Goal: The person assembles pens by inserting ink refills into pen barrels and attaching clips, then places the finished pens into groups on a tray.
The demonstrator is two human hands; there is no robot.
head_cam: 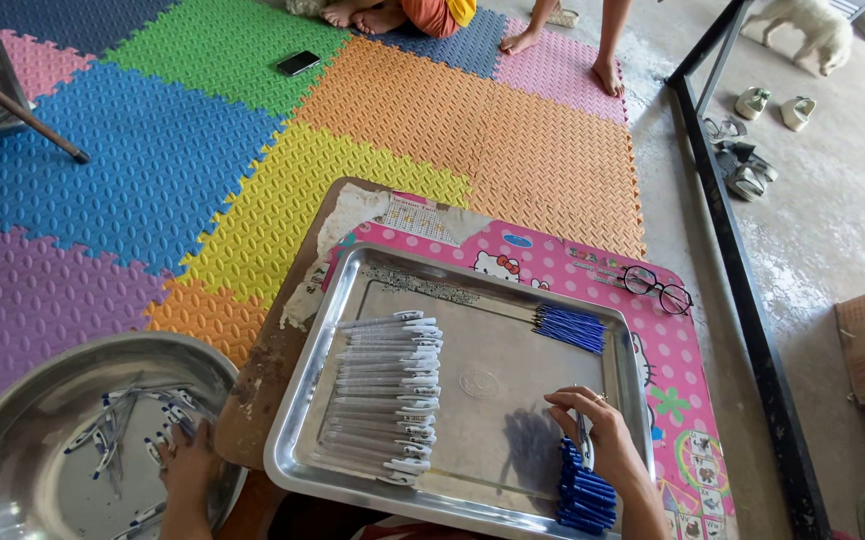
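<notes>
My right hand (598, 435) rests on the steel tray (353, 290) near its right front corner, fingers closed on a clear pen barrel, just above a pile of blue pen refills (585, 492). A second bunch of blue refills (570, 327) lies at the tray's far right. A neat row of assembled clear pens with white caps (388, 390) fills the tray's left side. My left hand (188, 462) reaches into a round steel bowl (13, 420) holding several loose pens (118, 425), fingers on them.
The tray sits on a pink patterned low table (668, 360) with black glasses (658, 288) on it. Coloured foam mats cover the floor; a black phone (298, 63) lies far off. Other people's bare feet (608, 72), sandals (743, 165), a white dog (803, 28), a black metal frame (743, 290).
</notes>
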